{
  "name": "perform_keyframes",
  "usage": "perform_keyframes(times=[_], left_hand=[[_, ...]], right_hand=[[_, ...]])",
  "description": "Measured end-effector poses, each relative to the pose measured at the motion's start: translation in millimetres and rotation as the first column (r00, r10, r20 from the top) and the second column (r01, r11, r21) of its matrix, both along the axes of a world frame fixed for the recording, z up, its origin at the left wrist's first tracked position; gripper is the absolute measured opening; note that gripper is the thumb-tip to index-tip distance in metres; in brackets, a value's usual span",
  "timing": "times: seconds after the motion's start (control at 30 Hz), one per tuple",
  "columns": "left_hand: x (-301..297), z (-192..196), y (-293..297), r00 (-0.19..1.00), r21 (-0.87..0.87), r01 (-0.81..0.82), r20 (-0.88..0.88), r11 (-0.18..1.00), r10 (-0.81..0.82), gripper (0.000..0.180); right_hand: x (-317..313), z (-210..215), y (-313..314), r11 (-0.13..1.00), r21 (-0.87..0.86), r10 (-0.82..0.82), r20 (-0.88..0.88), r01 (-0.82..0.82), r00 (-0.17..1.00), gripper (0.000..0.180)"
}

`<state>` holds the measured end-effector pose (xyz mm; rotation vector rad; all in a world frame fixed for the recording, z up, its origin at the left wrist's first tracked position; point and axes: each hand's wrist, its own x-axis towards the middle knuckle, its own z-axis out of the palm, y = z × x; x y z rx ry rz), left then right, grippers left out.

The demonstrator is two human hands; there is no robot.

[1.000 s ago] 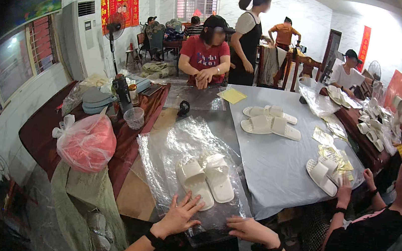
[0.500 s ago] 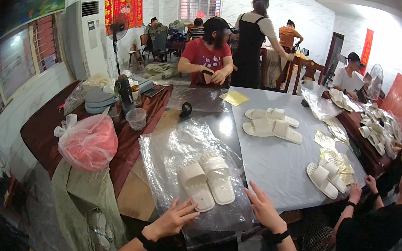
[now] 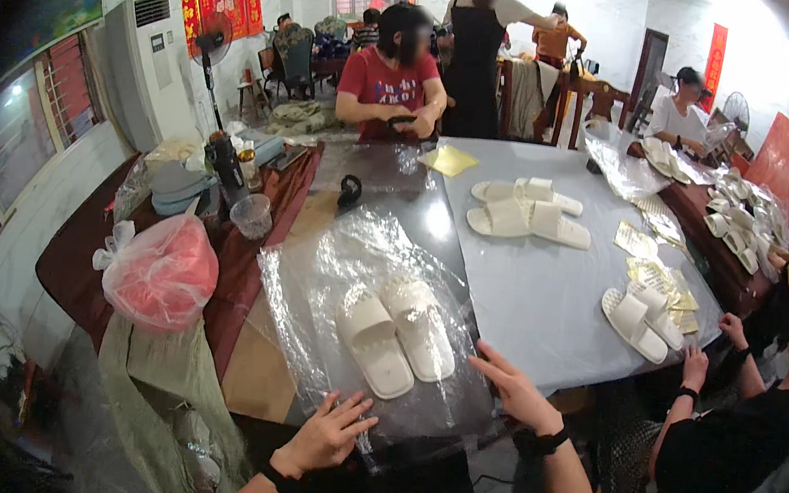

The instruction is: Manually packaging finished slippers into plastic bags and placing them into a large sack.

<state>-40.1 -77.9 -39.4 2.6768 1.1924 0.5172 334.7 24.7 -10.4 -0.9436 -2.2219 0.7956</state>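
A pair of cream slide slippers [image 3: 375,345] lies side by side on a large clear plastic sheet or bag [image 3: 309,261] at the front of the table; I cannot tell whether they are inside it or on top. My left hand [image 3: 328,434] rests at the plastic's near edge, just below the left slipper, fingers spread. To the right of the slippers, my right hand [image 3: 519,395] is open, its fingers stretched toward the plastic's right side. Neither hand holds anything. Both wrists wear black bands.
Two more slipper pairs lie on the grey tabletop: one farther back [image 3: 528,214], one at right [image 3: 641,321] beside gold-and-white sheets [image 3: 661,284]. A pink-filled plastic bag [image 3: 160,272] sits on the left, near a clear cup [image 3: 250,216]. A co-worker's hands rest at the right edge.
The view has shifted a little. My hands have stayed open by the slippers, with the left slightly farther from the left slipper. The person in red across the table has lowered their hands.
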Motion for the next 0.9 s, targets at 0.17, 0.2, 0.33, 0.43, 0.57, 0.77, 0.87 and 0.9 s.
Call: perform_keyframes(times=[0.17, 0.2, 0.33, 0.43, 0.57, 0.77, 0.87, 0.9], left_hand=[[-1, -5, 3, 0.993, 0.055, -0.022, 0.118, 0.998, 0.016, 0.040], [0, 1, 4, 0.990, 0.041, -0.033, 0.137, 0.999, 0.027, 0.036], [-10, 0, 7, 0.977, -0.006, -0.016, 0.211, 1.000, 0.016, 0.037], [-19, -1, 5, 0.980, -0.006, -0.026, 0.199, 1.000, 0.026, 0.037], [-20, 4, 2, 0.973, 0.001, -0.033, 0.227, 0.999, 0.032, 0.030], [-19, 5, 2, 0.970, -0.044, -0.027, 0.238, 0.999, 0.037, 0.033], [-18, 5, 4, 0.946, -0.054, -0.024, 0.321, 0.998, 0.040, 0.028], [-20, 3, 5, 0.946, -0.054, -0.021, 0.322, 0.998, 0.038, 0.028]], right_hand=[[-2, 5, 3, 0.987, 0.162, -0.035, 0.344, -0.022, 0.938, 0.088], [-2, 3, 5, 0.984, 0.170, -0.005, 0.339, -0.056, 0.941, 0.091], [2, 1, 4, 0.977, 0.201, -0.006, 0.384, -0.077, 0.923, 0.077], [4, -5, 2, 0.969, 0.205, 0.071, 0.303, -0.138, 0.950, 0.069], [3, -3, -8, 0.973, 0.186, 0.080, 0.287, -0.137, 0.955, 0.063], [9, -8, -20, 0.948, 0.236, 0.101, 0.421, -0.216, 0.902, 0.052], [13, -8, -22, 0.965, 0.186, 0.101, 0.388, -0.185, 0.916, 0.039], [13, -11, -20, 0.972, 0.156, 0.109, 0.359, -0.174, 0.927, 0.035]])
